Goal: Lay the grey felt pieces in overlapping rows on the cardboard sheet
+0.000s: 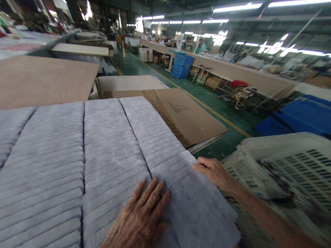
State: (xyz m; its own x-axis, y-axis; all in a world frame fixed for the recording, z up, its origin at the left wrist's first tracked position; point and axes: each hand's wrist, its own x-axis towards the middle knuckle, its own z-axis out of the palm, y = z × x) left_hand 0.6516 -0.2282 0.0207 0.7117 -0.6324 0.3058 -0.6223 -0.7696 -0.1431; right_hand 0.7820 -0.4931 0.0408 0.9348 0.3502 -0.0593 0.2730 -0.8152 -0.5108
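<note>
Rows of overlapping grey plush fabric pieces (pixel 58 144) lie in long columns, with dark gaps between the columns. My left hand (pixel 141 215) rests flat on the fabric, fingers stretched out and slightly apart near the gap beside the rightmost column. At that column's right edge, my right hand (pixel 210 170) has its fingers curled on the border of a grey plush fabric piece (pixel 196 203). This piece reaches down toward the lower right and its corner juts past the stack. The undersides of the right fingers are partly hidden.
Flattened cardboard (pixel 186 110) lies beyond the fabric. A white plastic basket (pixel 292 144) with dark items stands at right, near a blue container (pixel 302 113). Brown board (pixel 43 79) is at far left. A green floor aisle (pixel 160 74) runs between long worktables.
</note>
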